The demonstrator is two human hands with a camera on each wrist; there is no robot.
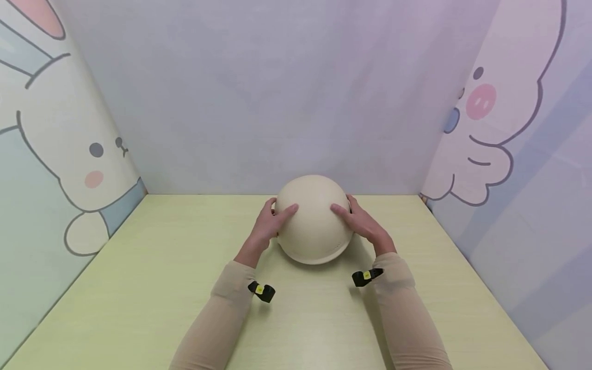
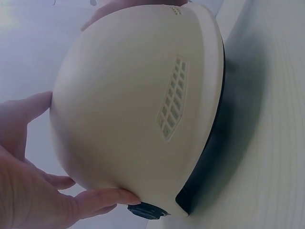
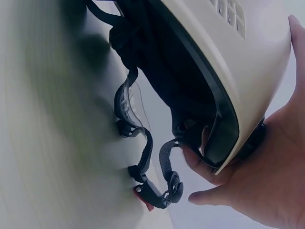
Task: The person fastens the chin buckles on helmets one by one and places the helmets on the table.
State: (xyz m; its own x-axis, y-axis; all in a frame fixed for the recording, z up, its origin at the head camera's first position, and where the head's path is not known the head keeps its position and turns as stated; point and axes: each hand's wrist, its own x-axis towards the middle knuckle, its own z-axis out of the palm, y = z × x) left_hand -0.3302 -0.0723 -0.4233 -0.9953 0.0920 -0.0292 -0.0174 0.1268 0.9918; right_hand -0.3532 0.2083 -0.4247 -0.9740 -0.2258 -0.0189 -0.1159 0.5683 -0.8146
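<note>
A cream helmet [image 1: 314, 221] is at the far middle of the table, its dome toward me. My left hand [image 1: 270, 221] grips its left side, thumb on the shell. My right hand [image 1: 367, 223] holds the other side, with the thumb on the dome and some fingers under the rim in the right wrist view. That view also shows the dark lining [image 3: 190, 81] and a black chin strap [image 3: 148, 148] hanging toward the table, with a black buckle [image 3: 151, 194] that has a red part. A slatted vent [image 2: 172, 100] and a dark round fitting [image 2: 147, 210] appear in the left wrist view.
The pale wooden table [image 1: 139, 288] ends at a plain back curtain [image 1: 259, 103] just behind the helmet. Side walls with a cartoon rabbit [image 1: 60, 144] and a cartoon pig [image 1: 504, 77] flank it. Each wrist wears a small black camera.
</note>
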